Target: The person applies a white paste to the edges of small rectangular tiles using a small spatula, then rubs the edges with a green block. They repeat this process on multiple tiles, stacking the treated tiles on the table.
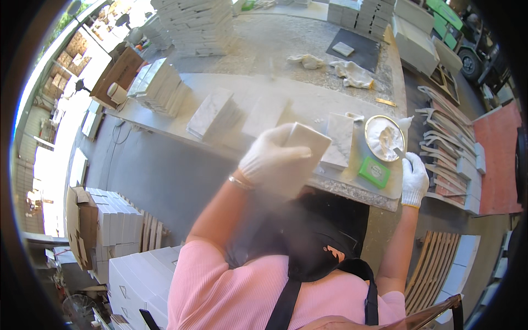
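Note:
My left hand [268, 157], in a white knit glove, grips a pale stone tile [309, 144] and holds it tilted above the front of the worktable. Gloved likewise, my right hand [414, 175] is closed at the table's right edge. From its fingers a small grey blade, like a putty knife [399, 152], reaches to the rim of a round tub of white paste [384, 137]; its handle is hidden in the hand. A green box-like block [374, 172] lies just in front of the tub. Left of the tub rest grey-veined marble tiles [338, 140].
More marble tiles [210, 113] lie along the table [352, 190], with a tile stack [159, 88] at its left end. Crumpled white gloves [352, 73] and a dark mat [357, 48] are farther back. Curved pale strips [440, 143] stand right of the table; white cartons [140, 280] at lower left.

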{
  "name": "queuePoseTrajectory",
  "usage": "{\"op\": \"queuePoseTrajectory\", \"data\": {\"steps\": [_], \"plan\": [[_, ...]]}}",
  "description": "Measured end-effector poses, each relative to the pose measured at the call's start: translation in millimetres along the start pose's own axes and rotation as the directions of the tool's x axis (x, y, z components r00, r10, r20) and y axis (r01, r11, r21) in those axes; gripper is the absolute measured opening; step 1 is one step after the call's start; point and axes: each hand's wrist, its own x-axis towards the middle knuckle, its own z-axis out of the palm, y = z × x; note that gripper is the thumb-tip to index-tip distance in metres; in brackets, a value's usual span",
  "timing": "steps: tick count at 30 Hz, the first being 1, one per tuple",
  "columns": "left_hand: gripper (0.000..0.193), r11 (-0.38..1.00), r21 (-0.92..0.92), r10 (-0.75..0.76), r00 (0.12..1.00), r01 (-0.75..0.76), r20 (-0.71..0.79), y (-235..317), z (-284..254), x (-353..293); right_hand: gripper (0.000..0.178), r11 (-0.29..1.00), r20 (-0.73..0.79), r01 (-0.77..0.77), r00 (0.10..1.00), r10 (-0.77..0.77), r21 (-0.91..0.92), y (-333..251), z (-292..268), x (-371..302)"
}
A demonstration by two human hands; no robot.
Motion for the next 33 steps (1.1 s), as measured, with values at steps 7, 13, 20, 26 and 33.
{"op": "queuePoseTrajectory", "data": {"steps": [7,13,20,26,33], "plan": [[0.037,0.252,0.968,0.531,0.834,0.015,-0.151,54.2,-85.1,38.0,0.020,0.999,-0.050,0.049,0.998,-0.049,-0.006,4.3,8.1,-2.8],[0.033,-0.029,0.951,0.332,0.900,0.308,-0.282,50.1,-115.5,55.7,0.020,0.988,-0.100,0.061,0.992,-0.076,-0.141,2.2,16.2,3.8],[0.028,-0.106,0.952,0.181,0.947,0.288,-0.266,12.8,-52.6,112.7,0.018,0.964,-0.025,0.100,0.994,-0.109,-0.248,-4.1,25.2,8.4],[0.043,-0.231,0.953,0.041,0.980,0.197,-0.192,-5.7,-27.9,137.3,0.018,0.924,-0.020,0.185,0.979,-0.204,-0.335,-4.9,33.0,6.9],[0.042,-0.049,0.991,0.153,0.981,0.126,-0.117,3.8,-26.0,108.7,0.023,0.886,0.132,0.198,0.979,-0.156,-0.420,-15.6,34.3,6.4]]}}
